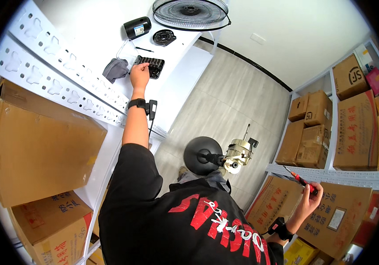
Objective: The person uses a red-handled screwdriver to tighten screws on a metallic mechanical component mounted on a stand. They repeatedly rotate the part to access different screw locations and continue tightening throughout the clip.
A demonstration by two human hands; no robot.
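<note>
Black shirt (127, 212) filled the foreground. Left hand (140, 76) was at a black bit case (156, 67) on a white table (182, 73); whether it gripped anything was impossible to tell. Right hand (311, 201) gripped a red screwdriver (303, 181) near boxes (335, 210). Between the hands stood a fan motor (239, 151).

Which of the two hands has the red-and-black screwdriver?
The right hand: it grips the screwdriver by its handle, while the left hand is at the open black case on the white table.
</note>
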